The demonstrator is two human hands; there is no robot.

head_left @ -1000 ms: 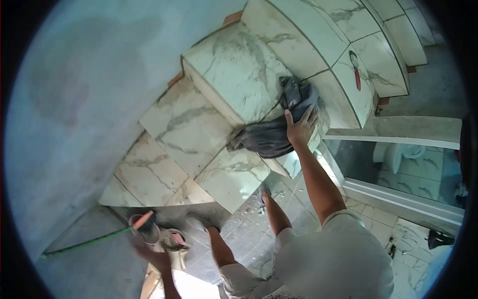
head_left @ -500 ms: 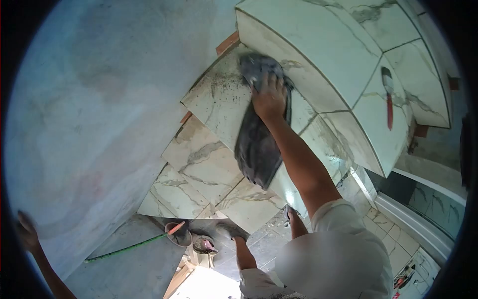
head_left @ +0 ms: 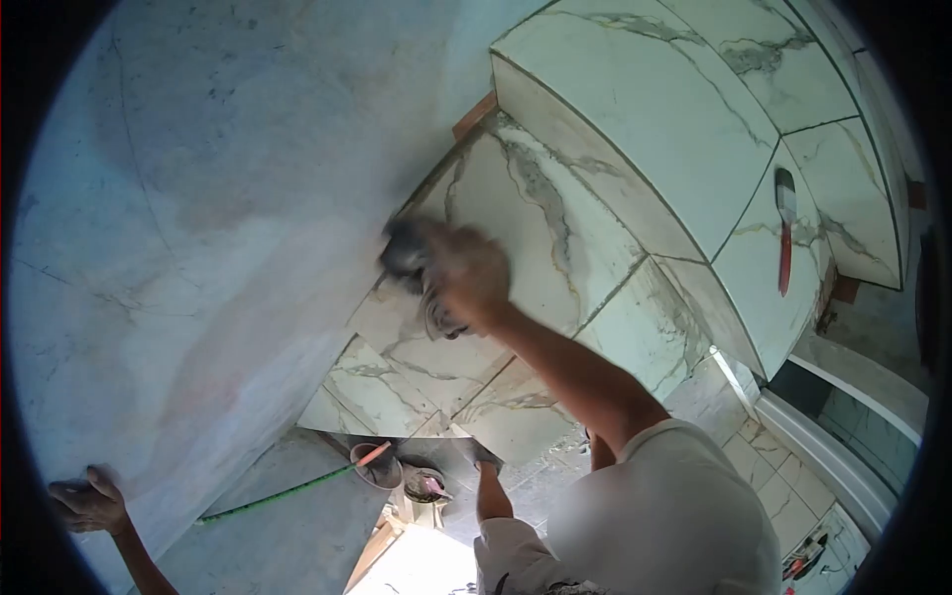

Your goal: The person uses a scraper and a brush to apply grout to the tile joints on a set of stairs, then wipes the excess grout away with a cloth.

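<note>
My right hand point(head_left: 478, 276), blurred by motion, is closed on a dark cloth point(head_left: 409, 253). The cloth is bunched up at the edge of a marble-patterned stair tile point(head_left: 516, 213), right beside the wall. Grey and gold veins run across this tile. Out at the far left, my left hand point(head_left: 94, 504) rests against the pale plastered wall point(head_left: 218, 278) with its fingers apart, holding nothing.
A brush point(head_left: 784, 233) with a red handle lies on the higher step point(head_left: 654, 109). Below the stairs stand a bucket point(head_left: 375, 470) and a second container point(head_left: 424, 486) with a pink-handled tool. A green stick point(head_left: 283, 493) leans near them.
My right hand has swept the cloth down and left toward the wall, bunching it up. Dark specks on the tile are gone from view. My left hand shows more fully.
</note>
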